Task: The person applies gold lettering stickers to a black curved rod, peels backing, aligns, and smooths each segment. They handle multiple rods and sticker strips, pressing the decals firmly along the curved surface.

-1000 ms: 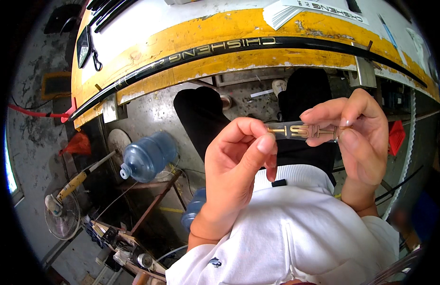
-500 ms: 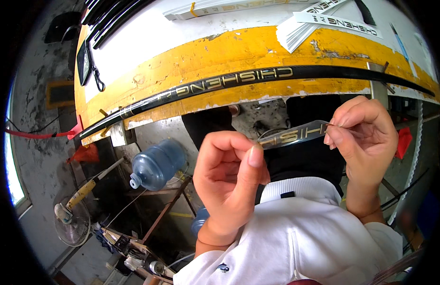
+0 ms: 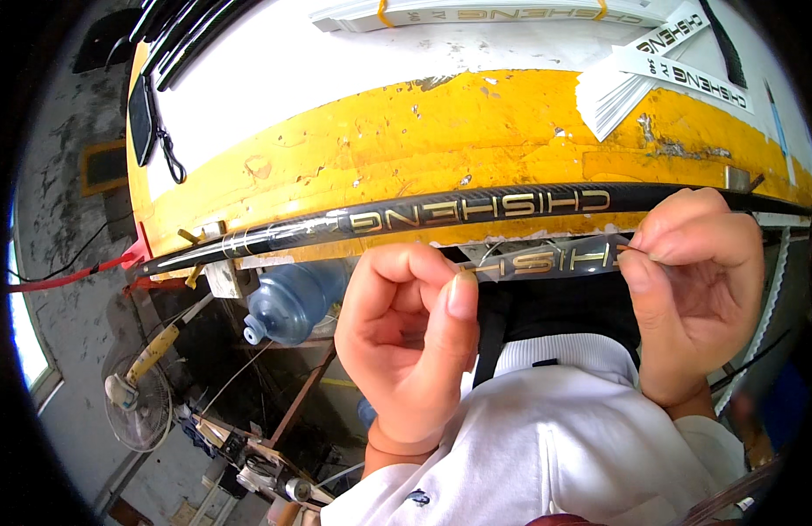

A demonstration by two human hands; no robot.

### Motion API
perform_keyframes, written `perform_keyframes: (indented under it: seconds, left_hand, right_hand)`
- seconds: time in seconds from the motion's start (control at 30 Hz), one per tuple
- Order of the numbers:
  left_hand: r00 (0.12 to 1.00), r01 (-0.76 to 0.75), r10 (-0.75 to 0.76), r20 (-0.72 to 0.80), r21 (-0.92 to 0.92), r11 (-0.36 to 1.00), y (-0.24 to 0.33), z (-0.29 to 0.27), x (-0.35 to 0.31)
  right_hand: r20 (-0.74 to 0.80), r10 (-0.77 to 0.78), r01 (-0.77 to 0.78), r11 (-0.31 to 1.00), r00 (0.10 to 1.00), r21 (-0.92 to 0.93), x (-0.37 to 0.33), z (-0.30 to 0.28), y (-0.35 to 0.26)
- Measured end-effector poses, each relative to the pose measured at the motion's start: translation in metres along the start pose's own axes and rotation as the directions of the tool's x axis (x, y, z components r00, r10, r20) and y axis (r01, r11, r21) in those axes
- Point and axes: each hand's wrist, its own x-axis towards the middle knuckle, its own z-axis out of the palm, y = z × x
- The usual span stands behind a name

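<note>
A clear decal strip [image 3: 551, 260] with gold lettering is stretched between my two hands. My left hand [image 3: 406, 337] pinches its left end between thumb and forefinger. At the other end, my right hand [image 3: 700, 285] pinches the strip the same way. Just beyond the strip lies a long, dark, glossy rod [image 3: 309, 230], which carries similar gold lettering along its middle. The rod runs along the near edge of the yellow and white table [image 3: 336, 145]. My right fingertips overlap the rod in view; whether they touch it I cannot tell.
A fanned pile of white printed strips [image 3: 608, 101] and a banded bundle of strips [image 3: 511, 15] lie farther back. Black rods [image 3: 191, 39] and a dark phone-like object [image 3: 142, 123] are at the left. Below stand a blue water jug [image 3: 288, 302] and a fan [image 3: 136, 399].
The table and rod now appear lower in view and closer to my hands. My hands have moved slightly apart, with the decal strip still pinched and now nearly alongside the rod.
</note>
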Motion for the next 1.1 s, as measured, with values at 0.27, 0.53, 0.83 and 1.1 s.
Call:
perform_keyframes:
  seconds: [0.27, 0.53, 0.83, 1.1]
  left_hand:
    - [0.997, 0.072, -0.072, -0.006, -0.030, 0.997, 0.005, 0.004, 0.006]
    - [0.997, 0.050, -0.042, -0.060, 0.152, 0.987, 0.010, 0.011, 0.010]
    - [1.000, 0.000, 0.004, -0.023, 0.176, 0.984, 0.001, 0.003, 0.005]
    - [0.995, -0.056, 0.074, -0.060, 0.264, 0.963, -0.001, 0.009, 0.013]
  right_hand:
    - [0.095, -0.059, 0.074, 0.985, 0.994, -0.157, 0.009, -0.002, 0.001]
    - [0.089, -0.131, 0.150, 0.957, 0.987, -0.247, 0.015, 0.003, 0.006]
    - [0.070, -0.121, 0.135, 0.961, 0.990, -0.240, 0.007, 0.002, 0.009]
    - [0.039, -0.067, 0.074, 0.974, 0.997, -0.216, 0.011, 0.006, 0.009]
